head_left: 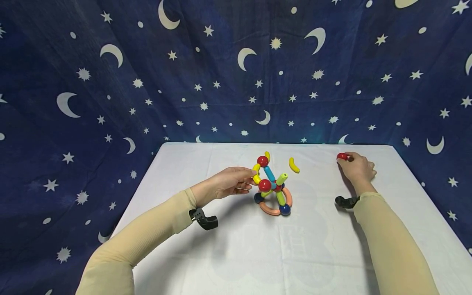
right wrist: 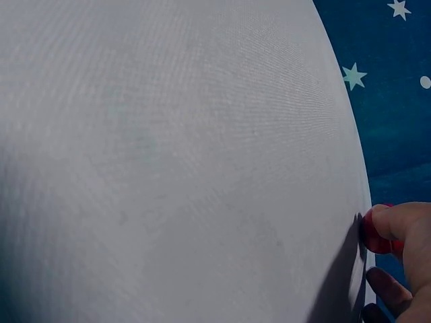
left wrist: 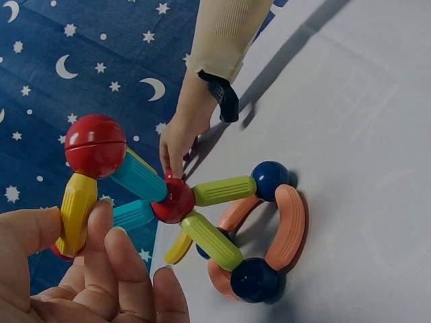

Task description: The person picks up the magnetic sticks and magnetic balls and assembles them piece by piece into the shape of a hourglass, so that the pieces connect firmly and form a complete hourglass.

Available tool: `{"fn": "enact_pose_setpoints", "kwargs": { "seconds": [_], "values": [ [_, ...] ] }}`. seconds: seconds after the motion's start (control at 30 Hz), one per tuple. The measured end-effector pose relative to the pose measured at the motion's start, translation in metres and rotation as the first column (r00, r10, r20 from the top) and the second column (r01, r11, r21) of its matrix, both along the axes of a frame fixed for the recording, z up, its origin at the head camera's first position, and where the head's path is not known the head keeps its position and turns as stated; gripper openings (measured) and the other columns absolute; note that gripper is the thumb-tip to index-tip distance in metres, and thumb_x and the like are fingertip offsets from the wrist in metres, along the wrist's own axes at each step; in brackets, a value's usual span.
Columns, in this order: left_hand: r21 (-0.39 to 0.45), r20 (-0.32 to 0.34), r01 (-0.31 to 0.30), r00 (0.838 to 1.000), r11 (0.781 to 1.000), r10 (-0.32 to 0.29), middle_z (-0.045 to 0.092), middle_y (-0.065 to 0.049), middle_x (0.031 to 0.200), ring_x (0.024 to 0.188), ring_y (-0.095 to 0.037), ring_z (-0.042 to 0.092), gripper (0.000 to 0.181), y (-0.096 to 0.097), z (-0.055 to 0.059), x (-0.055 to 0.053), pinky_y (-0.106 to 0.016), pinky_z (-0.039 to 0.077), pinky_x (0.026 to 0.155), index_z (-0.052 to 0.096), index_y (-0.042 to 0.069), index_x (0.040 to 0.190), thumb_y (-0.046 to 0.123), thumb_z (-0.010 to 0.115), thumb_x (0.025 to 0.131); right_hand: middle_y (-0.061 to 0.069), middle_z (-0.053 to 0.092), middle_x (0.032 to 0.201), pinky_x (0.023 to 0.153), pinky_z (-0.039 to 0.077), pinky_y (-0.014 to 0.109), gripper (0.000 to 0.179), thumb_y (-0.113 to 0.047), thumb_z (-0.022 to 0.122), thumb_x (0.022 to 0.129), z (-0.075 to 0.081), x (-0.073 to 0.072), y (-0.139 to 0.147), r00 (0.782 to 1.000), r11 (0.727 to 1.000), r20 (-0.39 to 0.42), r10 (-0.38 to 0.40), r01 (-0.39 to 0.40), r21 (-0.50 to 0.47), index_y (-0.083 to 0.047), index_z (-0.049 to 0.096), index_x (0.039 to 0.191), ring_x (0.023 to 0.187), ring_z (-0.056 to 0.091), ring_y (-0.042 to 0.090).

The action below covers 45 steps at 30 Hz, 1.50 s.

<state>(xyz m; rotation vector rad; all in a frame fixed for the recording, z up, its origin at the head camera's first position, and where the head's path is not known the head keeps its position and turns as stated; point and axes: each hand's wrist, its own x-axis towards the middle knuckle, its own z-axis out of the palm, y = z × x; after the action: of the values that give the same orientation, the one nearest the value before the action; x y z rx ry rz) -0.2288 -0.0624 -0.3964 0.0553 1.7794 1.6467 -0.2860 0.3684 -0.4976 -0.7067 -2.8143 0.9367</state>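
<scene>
My left hand [head_left: 232, 182] pinches a yellow rod [left wrist: 76, 212] of a magnetic ball-and-stick construction between thumb and fingers. That rod joins two red balls [head_left: 262, 161]. Blue rods [left wrist: 139, 176] run from them to a red centre ball [left wrist: 173, 202], where light green rods [left wrist: 212, 240] also meet. The green rods lead down to navy balls [head_left: 285, 209], linked in a ring by orange curved rods [head_left: 270, 211] on the table. One green rod [head_left: 282, 178] sticks up with a free end. At the back right, my right hand [head_left: 359, 170] pinches a loose red ball [head_left: 342, 156].
Two yellow curved rods [head_left: 293, 165] lie behind the construction on the white-covered table [head_left: 317, 246]. A dark blue curtain [head_left: 221, 82] with moons and stars hangs at the back edge. Black straps with camera mounts [head_left: 204, 220] sit on both wrists.
</scene>
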Motion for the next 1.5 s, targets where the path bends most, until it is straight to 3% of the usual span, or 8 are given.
{"fn": "enact_pose_setpoints", "kwargs": {
  "seconds": [0.3, 0.6, 1.5],
  "values": [
    [0.001, 0.004, 0.003, 1.000, 1.000, -0.003, 0.068, -0.004, 0.094, 0.078, -0.015, 0.062, 0.031, 0.0000, 0.0012, 0.0006, -0.031, 0.055, 0.081, 0.063, 0.002, 0.121, 0.027, 0.063, 0.103, 0.031, 0.045, 0.147, 0.106, 0.021, 0.066, 0.066, -0.039, 0.055, 0.102, 0.0000, 0.0008, 0.0013, 1.000, 0.999, 0.004, -0.014, 0.015, -0.032, 0.000, 0.040, 0.153, 0.135, 0.030, 0.054],
    [0.004, 0.007, 0.014, 1.000, 1.000, -0.014, 0.068, -0.003, 0.094, 0.079, -0.015, 0.062, 0.031, 0.0002, 0.0020, 0.0011, -0.032, 0.055, 0.083, 0.063, 0.002, 0.120, 0.027, 0.063, 0.103, 0.034, 0.045, 0.144, 0.105, 0.022, 0.066, 0.064, -0.042, 0.053, 0.102, 0.0007, 0.0013, 0.0019, 1.000, 0.999, -0.009, -0.017, 0.017, -0.029, 0.004, 0.047, 0.147, 0.133, 0.032, 0.054],
    [0.002, 0.012, -0.014, 1.000, 1.000, 0.014, 0.070, -0.004, 0.096, 0.080, -0.016, 0.063, 0.034, 0.0014, -0.0016, 0.0011, -0.030, 0.056, 0.081, 0.063, 0.003, 0.122, 0.030, 0.064, 0.102, 0.034, 0.046, 0.142, 0.104, 0.024, 0.064, 0.064, -0.044, 0.052, 0.104, -0.0020, 0.0003, 0.0049, 1.000, 1.000, 0.016, -0.009, 0.009, -0.015, 0.006, 0.048, 0.144, 0.131, 0.033, 0.053]
  ]
}}
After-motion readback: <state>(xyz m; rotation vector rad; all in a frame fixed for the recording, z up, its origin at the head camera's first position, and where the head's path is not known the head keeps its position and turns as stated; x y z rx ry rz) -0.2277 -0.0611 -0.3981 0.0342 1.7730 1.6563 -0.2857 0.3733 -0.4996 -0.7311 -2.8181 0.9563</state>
